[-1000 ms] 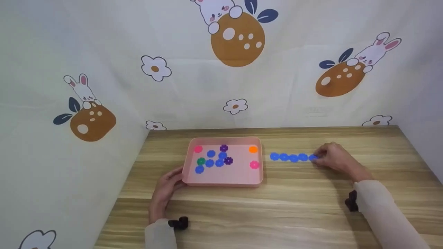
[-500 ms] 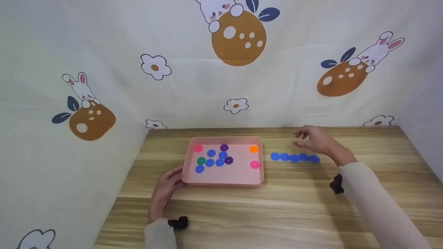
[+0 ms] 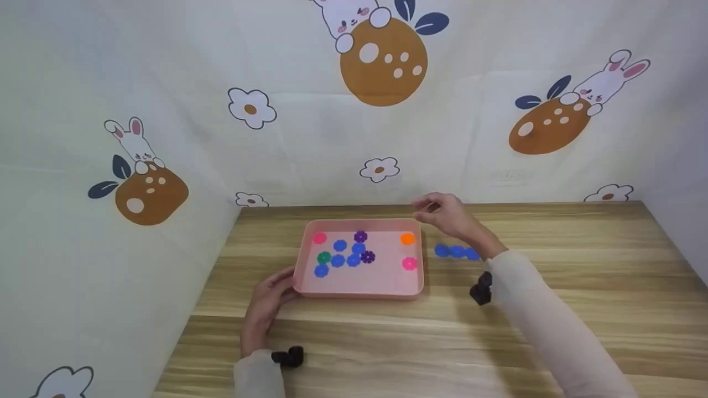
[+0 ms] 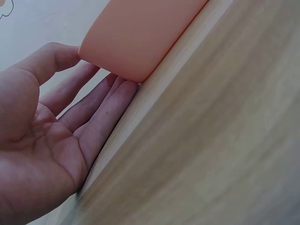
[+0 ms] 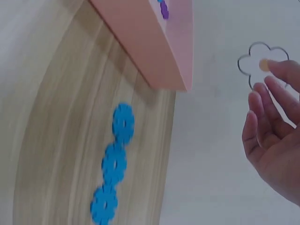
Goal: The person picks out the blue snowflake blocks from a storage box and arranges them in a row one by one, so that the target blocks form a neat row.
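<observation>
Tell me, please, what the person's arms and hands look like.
The left sleeve and right sleeve are long, plain and pale cream. A small, blocky black left wrist camera and a similar right wrist camera jut out near the wrists. The left hand and right hand wear no gloves, and no cables show.

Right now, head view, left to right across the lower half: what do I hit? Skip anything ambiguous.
Left hand → tray → blue row → right sleeve.
</observation>
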The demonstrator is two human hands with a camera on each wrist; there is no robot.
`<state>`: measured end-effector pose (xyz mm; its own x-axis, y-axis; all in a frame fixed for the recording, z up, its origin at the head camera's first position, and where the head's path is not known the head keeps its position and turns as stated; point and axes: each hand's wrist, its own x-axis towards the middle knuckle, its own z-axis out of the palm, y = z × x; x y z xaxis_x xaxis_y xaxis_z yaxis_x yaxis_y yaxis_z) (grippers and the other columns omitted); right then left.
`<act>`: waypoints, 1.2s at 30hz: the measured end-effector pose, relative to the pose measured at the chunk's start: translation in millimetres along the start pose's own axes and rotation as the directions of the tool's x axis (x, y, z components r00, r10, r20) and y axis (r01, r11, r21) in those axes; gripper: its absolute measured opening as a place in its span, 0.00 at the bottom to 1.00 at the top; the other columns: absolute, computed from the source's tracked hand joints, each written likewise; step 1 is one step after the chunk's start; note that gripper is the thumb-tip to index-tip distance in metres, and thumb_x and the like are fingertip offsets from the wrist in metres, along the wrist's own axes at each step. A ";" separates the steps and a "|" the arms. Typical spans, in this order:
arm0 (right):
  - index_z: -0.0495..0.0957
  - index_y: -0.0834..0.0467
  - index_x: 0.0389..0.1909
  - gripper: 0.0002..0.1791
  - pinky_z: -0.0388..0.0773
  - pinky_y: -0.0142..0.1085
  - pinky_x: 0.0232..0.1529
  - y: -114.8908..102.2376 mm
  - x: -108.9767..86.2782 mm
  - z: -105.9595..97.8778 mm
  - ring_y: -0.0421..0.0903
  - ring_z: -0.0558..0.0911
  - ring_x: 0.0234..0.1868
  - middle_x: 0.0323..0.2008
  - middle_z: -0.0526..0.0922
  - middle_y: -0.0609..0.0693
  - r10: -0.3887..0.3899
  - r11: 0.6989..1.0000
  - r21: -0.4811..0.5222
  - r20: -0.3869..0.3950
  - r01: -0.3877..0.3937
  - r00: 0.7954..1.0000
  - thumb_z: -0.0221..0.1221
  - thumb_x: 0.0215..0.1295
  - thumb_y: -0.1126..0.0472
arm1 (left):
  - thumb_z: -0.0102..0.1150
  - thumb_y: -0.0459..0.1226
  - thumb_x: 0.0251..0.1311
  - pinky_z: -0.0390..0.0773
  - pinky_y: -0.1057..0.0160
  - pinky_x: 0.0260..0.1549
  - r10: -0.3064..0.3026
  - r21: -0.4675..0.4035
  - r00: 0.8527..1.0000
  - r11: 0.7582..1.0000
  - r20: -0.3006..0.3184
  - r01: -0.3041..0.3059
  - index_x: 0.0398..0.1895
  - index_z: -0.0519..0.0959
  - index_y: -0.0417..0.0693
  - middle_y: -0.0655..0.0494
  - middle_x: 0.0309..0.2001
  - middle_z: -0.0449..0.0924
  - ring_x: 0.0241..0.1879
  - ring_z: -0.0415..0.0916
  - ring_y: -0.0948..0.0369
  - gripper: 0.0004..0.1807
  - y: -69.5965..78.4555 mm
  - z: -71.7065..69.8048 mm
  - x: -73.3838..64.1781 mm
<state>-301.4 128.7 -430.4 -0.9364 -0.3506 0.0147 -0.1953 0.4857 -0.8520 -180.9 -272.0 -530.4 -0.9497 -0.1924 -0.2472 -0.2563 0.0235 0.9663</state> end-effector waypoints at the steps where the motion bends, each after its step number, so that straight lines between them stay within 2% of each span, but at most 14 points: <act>1: 0.81 0.63 0.55 0.17 0.83 0.29 0.46 -2.2 2.0 5.0 0.52 0.80 0.47 0.51 0.84 0.61 0.010 1.000 0.001 -0.001 -0.010 1.000 0.63 0.67 0.62 | 0.59 0.36 0.69 0.85 0.59 0.54 -0.005 0.005 1.000 1.000 -0.001 0.005 0.64 0.77 0.44 0.41 0.64 0.77 0.54 0.83 0.53 0.21 -0.2 0.2 -0.1; 7: 0.81 0.60 0.56 0.17 0.85 0.36 0.51 -12.2 9.8 35.9 0.51 0.79 0.48 0.54 0.83 0.59 0.058 0.998 0.003 0.001 -0.058 0.998 0.62 0.67 0.64 | 0.59 0.36 0.68 0.84 0.58 0.55 -0.008 0.010 1.000 1.000 0.007 0.007 0.64 0.77 0.46 0.42 0.65 0.77 0.56 0.83 0.52 0.21 -1.4 0.4 0.7; 14: 0.82 0.62 0.53 0.16 0.84 0.34 0.46 -22.3 16.5 76.7 0.52 0.82 0.48 0.49 0.86 0.59 0.048 0.995 0.097 -0.095 -0.038 0.994 0.65 0.65 0.66 | 0.60 0.37 0.68 0.84 0.58 0.55 -0.007 0.003 1.000 1.000 0.003 0.007 0.64 0.77 0.47 0.43 0.64 0.77 0.56 0.82 0.52 0.21 -1.5 0.2 0.4; 20: 0.84 0.57 0.52 0.16 0.83 0.32 0.42 -27.5 19.7 102.1 0.47 0.82 0.45 0.44 0.86 0.51 0.173 0.980 0.119 -0.136 -0.157 0.975 0.67 0.64 0.59 | 0.59 0.36 0.68 0.85 0.59 0.54 0.015 -0.004 1.000 1.000 0.021 -0.015 0.65 0.76 0.44 0.40 0.65 0.76 0.56 0.82 0.53 0.22 -2.1 0.7 -0.1; 24: 0.85 0.55 0.50 0.14 0.84 0.32 0.44 -26.9 23.0 118.9 0.45 0.83 0.44 0.45 0.87 0.50 0.215 0.965 0.175 -0.117 -0.193 0.970 0.67 0.64 0.60 | 0.57 0.33 0.69 0.86 0.59 0.52 0.035 -0.020 0.999 0.999 0.024 -0.035 0.65 0.75 0.40 0.37 0.65 0.76 0.55 0.83 0.52 0.22 -1.5 0.1 -0.1; 27: 0.84 0.57 0.51 0.14 0.85 0.32 0.46 -23.3 25.1 130.9 0.47 0.83 0.43 0.45 0.87 0.52 0.211 0.957 0.220 -0.085 -0.188 0.974 0.65 0.66 0.62 | 0.57 0.32 0.69 0.86 0.59 0.52 0.037 -0.019 0.999 0.999 0.022 -0.037 0.65 0.76 0.40 0.37 0.65 0.76 0.54 0.83 0.52 0.21 -1.2 -0.6 -0.1; 31: 0.84 0.58 0.52 0.13 0.86 0.34 0.48 -18.0 27.0 140.8 0.47 0.82 0.41 0.44 0.85 0.52 0.205 0.960 0.210 -0.076 -0.185 0.976 0.64 0.67 0.63 | 0.57 0.35 0.69 0.86 0.59 0.52 0.023 0.006 1.000 1.000 0.014 -0.023 0.65 0.76 0.44 0.40 0.65 0.77 0.55 0.83 0.53 0.21 -1.5 -1.2 -0.6; 36: 0.84 0.58 0.53 0.13 0.86 0.38 0.53 -15.1 28.4 143.6 0.48 0.82 0.43 0.46 0.85 0.53 0.220 0.956 0.207 -0.047 -0.206 0.974 0.61 0.69 0.66 | 0.58 0.36 0.69 0.85 0.59 0.53 0.021 0.008 0.999 1.000 0.024 -0.021 0.64 0.77 0.45 0.41 0.64 0.77 0.56 0.82 0.52 0.21 -2.3 -0.4 0.2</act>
<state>-283.2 -3.5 -492.2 -0.9692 -0.1969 -0.1481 0.0662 0.3707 -0.9264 -180.4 -272.5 -532.7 -0.9589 -0.1679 -0.2289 -0.2379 0.0356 0.9706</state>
